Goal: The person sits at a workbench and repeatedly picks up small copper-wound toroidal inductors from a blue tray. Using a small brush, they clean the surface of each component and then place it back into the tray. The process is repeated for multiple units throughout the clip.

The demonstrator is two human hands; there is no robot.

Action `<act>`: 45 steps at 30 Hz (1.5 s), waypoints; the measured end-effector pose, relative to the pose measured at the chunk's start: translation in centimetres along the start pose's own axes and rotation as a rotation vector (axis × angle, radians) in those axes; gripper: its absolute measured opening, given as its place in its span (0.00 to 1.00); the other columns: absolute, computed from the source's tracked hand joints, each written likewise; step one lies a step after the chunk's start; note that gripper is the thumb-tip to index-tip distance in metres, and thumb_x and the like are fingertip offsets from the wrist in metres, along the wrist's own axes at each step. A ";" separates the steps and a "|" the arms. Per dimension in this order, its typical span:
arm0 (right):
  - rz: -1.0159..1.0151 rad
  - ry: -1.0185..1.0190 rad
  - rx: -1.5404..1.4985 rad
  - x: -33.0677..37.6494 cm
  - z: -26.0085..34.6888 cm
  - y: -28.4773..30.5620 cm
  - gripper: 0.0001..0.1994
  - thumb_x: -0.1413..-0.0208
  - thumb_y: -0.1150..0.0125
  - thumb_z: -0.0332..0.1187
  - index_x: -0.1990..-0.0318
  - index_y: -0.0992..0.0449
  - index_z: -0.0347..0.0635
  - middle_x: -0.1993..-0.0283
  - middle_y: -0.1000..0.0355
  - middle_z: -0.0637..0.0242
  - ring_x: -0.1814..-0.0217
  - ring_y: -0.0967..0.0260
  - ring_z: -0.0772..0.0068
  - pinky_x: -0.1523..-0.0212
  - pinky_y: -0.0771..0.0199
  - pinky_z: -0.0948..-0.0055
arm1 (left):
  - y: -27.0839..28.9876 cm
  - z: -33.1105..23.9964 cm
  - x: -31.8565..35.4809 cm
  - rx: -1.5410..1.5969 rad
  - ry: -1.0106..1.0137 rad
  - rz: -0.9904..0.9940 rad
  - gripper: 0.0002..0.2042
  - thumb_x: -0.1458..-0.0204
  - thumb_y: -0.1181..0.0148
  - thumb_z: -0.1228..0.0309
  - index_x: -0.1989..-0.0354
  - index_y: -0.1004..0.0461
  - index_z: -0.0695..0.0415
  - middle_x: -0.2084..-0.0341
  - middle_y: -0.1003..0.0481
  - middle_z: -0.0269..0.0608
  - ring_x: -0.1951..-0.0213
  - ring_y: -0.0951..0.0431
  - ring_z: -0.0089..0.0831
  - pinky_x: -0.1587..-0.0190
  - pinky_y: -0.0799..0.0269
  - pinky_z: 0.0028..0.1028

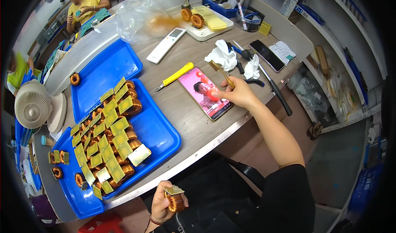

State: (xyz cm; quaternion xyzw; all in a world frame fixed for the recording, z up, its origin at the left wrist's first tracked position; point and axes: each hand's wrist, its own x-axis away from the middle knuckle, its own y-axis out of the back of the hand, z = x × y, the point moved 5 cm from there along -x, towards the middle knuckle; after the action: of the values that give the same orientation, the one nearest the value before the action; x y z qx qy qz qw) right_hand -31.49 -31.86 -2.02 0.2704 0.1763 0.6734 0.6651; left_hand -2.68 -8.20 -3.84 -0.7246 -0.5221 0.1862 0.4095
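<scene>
Left hand (161,205) closed round coil (176,203), over lap (206,187), near tabletop (163,109). Right hand (240,94) pinches brush (225,75) by phone (202,88). Step looks like holding both, apart; next move calls for steady grip.

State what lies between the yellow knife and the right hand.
In the head view, a lit phone lies between the yellow knife and the right hand.

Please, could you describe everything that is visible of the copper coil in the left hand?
The coil shows shiny, copper-coloured wire, apparently metal, wound in close turns. A flat, pale yellowish board sits across its top, slightly tilted. The left hand grips it, partly covering its side. Held off the table, it shows in front of black clothing.
</scene>
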 end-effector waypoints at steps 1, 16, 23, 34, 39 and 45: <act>-0.016 -0.008 -0.005 -0.2 -0.2 0.0 0.28 0.67 0.30 0.51 0.66 0.29 0.37 0.77 0.33 0.68 0.77 0.36 0.77 0.74 0.35 0.77 | 0.0 0.2 0.1 0.020 0.019 0.021 0.20 0.51 0.44 0.65 0.53 0.45 0.54 0.70 0.32 0.54 0.75 0.26 0.42 0.78 0.29 0.29; 0.020 -0.049 -0.101 -0.5 -0.3 -0.2 0.20 0.57 0.36 0.46 0.69 0.29 0.36 0.77 0.30 0.63 0.77 0.33 0.74 0.74 0.33 0.73 | 1.6 -0.7 1.1 -0.131 -0.163 -0.203 0.27 0.58 0.37 0.69 0.51 0.45 0.54 0.70 0.31 0.51 0.75 0.27 0.37 0.76 0.28 0.31; 0.070 -0.067 0.070 -0.4 1.1 0.1 0.29 0.66 0.32 0.55 0.69 0.30 0.34 0.74 0.29 0.60 0.74 0.32 0.71 0.72 0.32 0.74 | 1.0 -1.5 1.3 -0.070 -0.158 -0.161 0.27 0.58 0.36 0.72 0.52 0.46 0.58 0.64 0.30 0.51 0.62 0.27 0.35 0.60 0.29 0.31; 0.112 -0.101 -0.128 -0.5 0.2 0.3 0.28 0.69 0.27 0.50 0.68 0.32 0.37 0.76 0.34 0.68 0.75 0.36 0.78 0.76 0.35 0.78 | 1.1 -1.6 1.4 -0.125 -0.138 -0.205 0.30 0.60 0.34 0.72 0.50 0.46 0.59 0.64 0.30 0.50 0.62 0.27 0.33 0.59 0.30 0.29; 0.180 0.008 -0.103 0.1 0.5 0.6 0.27 0.71 0.24 0.41 0.65 0.34 0.38 0.77 0.39 0.73 0.76 0.41 0.82 0.77 0.42 0.82 | 0.8 -1.8 1.3 -0.115 -0.125 -0.223 0.35 0.60 0.34 0.73 0.45 0.49 0.59 0.64 0.30 0.50 0.62 0.27 0.33 0.59 0.30 0.29; 0.040 0.004 0.185 -0.9 1.6 0.2 0.29 0.70 0.27 0.48 0.65 0.33 0.37 0.72 0.34 0.66 0.69 0.36 0.72 0.68 0.36 0.75 | -0.5 -2.7 0.5 -0.245 -0.156 -0.242 0.41 0.61 0.34 0.76 0.40 0.56 0.58 0.62 0.29 0.49 0.61 0.26 0.32 0.57 0.30 0.29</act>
State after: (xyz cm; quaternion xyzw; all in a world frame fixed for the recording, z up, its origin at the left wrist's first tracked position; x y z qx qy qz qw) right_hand -30.75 -32.97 -0.79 0.3327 0.2336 0.6681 0.6232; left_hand -0.91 -8.77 -1.73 -0.6844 -0.6544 0.1263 0.2957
